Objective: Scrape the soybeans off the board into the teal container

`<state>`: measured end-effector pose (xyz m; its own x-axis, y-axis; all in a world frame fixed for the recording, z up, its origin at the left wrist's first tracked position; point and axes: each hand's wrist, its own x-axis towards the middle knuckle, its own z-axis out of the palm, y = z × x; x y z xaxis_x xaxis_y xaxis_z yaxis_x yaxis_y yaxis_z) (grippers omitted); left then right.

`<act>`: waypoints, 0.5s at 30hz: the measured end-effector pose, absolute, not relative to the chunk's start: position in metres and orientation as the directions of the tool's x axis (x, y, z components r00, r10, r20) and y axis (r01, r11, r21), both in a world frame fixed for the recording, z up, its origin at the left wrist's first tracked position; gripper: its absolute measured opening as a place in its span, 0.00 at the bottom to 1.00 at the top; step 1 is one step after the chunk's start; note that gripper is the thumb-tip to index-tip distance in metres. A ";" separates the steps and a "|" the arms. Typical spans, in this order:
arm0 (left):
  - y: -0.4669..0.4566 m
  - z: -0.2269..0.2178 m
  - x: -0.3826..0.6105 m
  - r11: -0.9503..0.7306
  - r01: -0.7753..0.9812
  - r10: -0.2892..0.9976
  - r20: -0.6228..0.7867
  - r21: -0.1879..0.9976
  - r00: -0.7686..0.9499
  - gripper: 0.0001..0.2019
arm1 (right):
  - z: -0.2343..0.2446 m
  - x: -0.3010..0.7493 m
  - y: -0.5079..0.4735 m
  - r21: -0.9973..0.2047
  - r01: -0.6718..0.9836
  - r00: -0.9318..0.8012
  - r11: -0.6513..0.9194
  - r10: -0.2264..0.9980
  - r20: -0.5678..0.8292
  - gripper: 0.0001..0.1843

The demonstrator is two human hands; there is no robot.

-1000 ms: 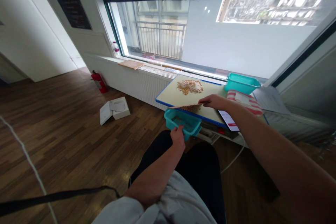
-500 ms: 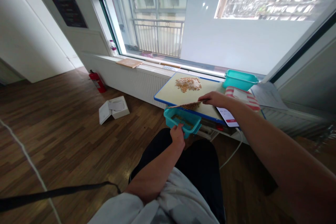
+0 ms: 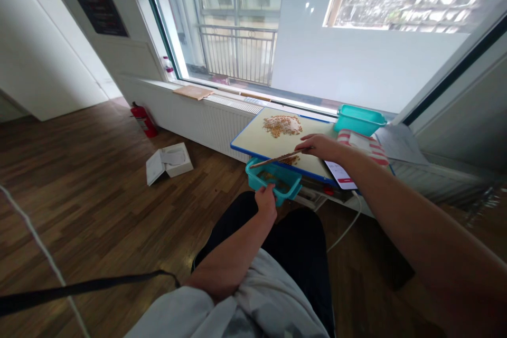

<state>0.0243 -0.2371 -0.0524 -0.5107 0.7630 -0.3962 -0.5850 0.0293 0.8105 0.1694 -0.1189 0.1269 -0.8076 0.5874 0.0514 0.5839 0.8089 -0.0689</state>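
Observation:
My left hand (image 3: 266, 203) grips the near rim of a teal plastic tub (image 3: 273, 180) held just below the front edge of a cream board with a blue border (image 3: 255, 140). My right hand (image 3: 318, 146) is closed on a thin flat wooden strip (image 3: 273, 159) that lies along the board's front edge with a small heap of brown grains against it. Some grains lie inside the tub. A larger pile of brown and white grains (image 3: 282, 124) sits at the far side of the board.
A second teal tub (image 3: 358, 120) stands at the back right beside a red-and-white striped cloth (image 3: 366, 146). A phone (image 3: 339, 175) lies by my right wrist. A radiator, a red fire extinguisher (image 3: 141, 119) and an open white box (image 3: 168, 162) are on the left.
The wooden strip has slid toward the board's front edge, pushing the small heap of grains along. The left hand keeps the tub under the edge.

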 end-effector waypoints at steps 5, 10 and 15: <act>-0.237 -0.053 0.024 0.032 -0.576 0.764 -0.392 0.817 -0.513 0.12 | 0.137 0.174 -0.128 -0.006 0.640 -0.752 0.768 0.628 0.199 0.17; -0.239 -0.051 0.024 0.039 -0.582 0.773 -0.394 0.812 -0.497 0.11 | 0.150 0.186 -0.135 0.068 0.816 -0.564 0.575 0.763 0.316 0.20; -0.241 -0.048 0.025 0.043 -0.601 0.780 -0.403 0.798 -0.479 0.12 | 0.153 0.180 -0.144 0.039 0.899 -0.428 0.436 0.857 0.288 0.21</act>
<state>0.0247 -0.2411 -0.0482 -0.4795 0.7798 -0.4025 -0.6009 0.0426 0.7982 0.1796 -0.1442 0.1534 -0.4279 0.8566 0.2882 0.8991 0.4361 0.0388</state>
